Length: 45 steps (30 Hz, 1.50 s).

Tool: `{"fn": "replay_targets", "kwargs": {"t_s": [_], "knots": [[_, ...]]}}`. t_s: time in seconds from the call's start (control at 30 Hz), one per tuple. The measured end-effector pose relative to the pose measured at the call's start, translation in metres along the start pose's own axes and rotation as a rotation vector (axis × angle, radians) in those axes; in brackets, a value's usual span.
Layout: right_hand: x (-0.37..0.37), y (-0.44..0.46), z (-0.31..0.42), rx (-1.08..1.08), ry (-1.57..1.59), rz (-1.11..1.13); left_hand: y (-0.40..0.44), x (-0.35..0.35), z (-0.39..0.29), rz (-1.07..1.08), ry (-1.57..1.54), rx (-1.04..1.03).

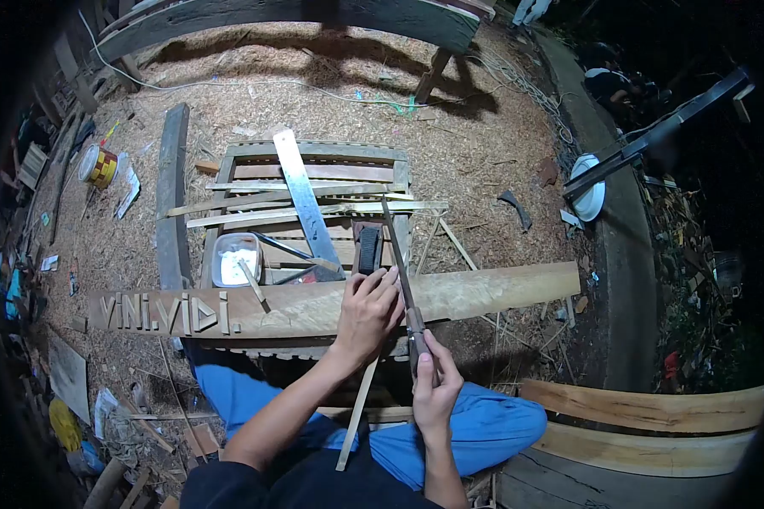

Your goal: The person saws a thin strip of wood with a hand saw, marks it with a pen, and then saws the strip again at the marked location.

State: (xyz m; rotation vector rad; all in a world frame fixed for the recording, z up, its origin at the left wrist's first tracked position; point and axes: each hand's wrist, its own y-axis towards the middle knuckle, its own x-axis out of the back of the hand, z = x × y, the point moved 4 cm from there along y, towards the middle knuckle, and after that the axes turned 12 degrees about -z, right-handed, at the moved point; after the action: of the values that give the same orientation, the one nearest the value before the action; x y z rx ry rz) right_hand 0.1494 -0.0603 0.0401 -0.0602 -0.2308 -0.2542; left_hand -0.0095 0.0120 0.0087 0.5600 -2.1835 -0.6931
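A long wooden board [484, 291] lies crosswise before me, with raised letters [170, 314] reading "VINI.VIDI." on its left part. My right hand [435, 386] is closed around the handle of a narrow-bladed handsaw [397, 242], whose blade points away from me. Beside the blade, my left hand [370, 310] presses on the board with its fingers bent. From under that hand a thin wooden strip [358, 414] slants down toward my lap; its far end is hidden by the fingers.
Beyond the board, a slatted wooden stand [399, 156] carries a steel ruler [297, 182], several thin strips [255, 202] and a tub of white paste [237, 260] with a stick. A dark brush-like block [368, 248] sits near my left hand. Planks [654, 405] lie at right.
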Motion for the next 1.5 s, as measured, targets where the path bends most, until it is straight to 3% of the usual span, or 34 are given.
{"fn": "replay_targets", "kwargs": {"t_s": [0.13,0.37,0.57,0.7,0.77,0.83,1.5], "knots": [[-0.001,0.001,0.012,0.067,-0.044,0.018,0.000,0.004,0.000,0.007,0.000,-0.011],[0.011,-0.005,0.024,-0.014,-0.037,0.045,-0.001,0.000,0.001,0.007,0.015,-0.006],[-0.011,0.016,0.034,0.101,-0.085,0.069,-0.001,0.001,0.000,0.001,0.035,-0.009],[0.016,-0.010,0.016,0.002,-0.008,0.029,-0.001,-0.002,-0.001,-0.029,0.034,0.015],[-0.005,0.006,0.032,0.223,-0.112,0.031,-0.004,-0.001,0.000,-0.020,0.014,0.028],[-0.010,0.017,0.036,0.034,-0.058,0.056,-0.001,0.001,0.000,-0.020,0.009,0.008],[0.030,-0.013,0.014,0.001,-0.084,0.008,0.000,0.002,0.002,-0.069,-0.032,0.100]]}}
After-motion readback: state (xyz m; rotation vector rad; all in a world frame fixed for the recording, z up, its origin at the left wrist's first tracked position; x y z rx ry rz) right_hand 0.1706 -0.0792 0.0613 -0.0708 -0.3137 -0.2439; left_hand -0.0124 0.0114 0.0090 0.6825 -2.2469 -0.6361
